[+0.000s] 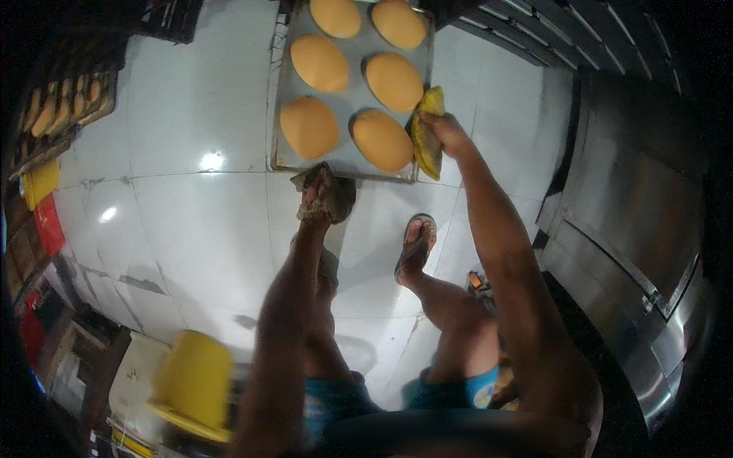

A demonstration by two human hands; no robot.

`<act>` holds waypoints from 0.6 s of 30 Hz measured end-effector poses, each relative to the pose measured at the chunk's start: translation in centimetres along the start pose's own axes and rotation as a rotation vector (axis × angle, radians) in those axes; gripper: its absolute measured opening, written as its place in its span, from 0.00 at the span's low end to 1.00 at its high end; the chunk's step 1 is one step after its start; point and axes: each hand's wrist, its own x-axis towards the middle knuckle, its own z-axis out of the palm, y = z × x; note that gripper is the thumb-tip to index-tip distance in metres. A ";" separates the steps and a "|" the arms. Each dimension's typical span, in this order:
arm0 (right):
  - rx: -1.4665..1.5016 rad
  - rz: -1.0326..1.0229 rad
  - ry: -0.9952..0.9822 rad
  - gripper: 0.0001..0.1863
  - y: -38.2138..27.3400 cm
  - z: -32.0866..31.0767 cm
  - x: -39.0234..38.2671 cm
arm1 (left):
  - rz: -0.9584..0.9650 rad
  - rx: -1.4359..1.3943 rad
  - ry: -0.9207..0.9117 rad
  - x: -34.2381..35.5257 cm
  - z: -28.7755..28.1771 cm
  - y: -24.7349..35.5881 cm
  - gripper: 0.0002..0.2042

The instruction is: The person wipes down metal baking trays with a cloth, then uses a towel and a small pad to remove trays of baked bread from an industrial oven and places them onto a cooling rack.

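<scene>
A metal baking tray (pixel 347 166) with several large, round, golden-brown buns (pixel 319 63) hangs before me over the floor, at the top of the view. My left hand (pixel 314 197) grips its near edge through a dark, worn cloth (pixel 340 200); the cloth hides most of the fingers. At the tray's right side, my right hand (pixel 449 133) is closed on a yellow cloth pad (pixel 429 156) pressed against the rim. The tray's far edge is cut off by the frame.
Dark racks with baked goods (pixel 69 107) stand at the left. A yellow bucket (pixel 195 382) is at lower left. Along the right runs a steel cabinet (pixel 634 198), with dark slatted racking (pixel 580 30) above it. White tiles (pixel 206 229) cover the floor around my sandalled feet (pixel 416 240).
</scene>
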 end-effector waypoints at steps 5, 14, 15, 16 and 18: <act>-0.244 -0.133 0.430 0.18 2.4 -4.8 -5.8 | 0.109 -0.324 0.204 5.7 4.3 4.5 0.15; -0.105 0.035 0.427 0.16 9.9 -12.2 -30.5 | -0.015 -1.190 -0.242 20.0 0.8 15.4 0.17; 0.082 0.010 0.481 0.16 12.4 -11.9 -34.5 | -0.264 -0.904 -0.041 17.7 6.3 22.3 0.19; 0.105 -0.011 0.487 0.16 13.1 -11.0 -36.9 | -0.189 -0.973 -0.205 15.3 7.0 24.9 0.15; -0.282 -0.197 0.466 0.16 13.8 -9.3 -41.4 | -0.529 -1.034 -0.107 10.7 8.7 27.8 0.15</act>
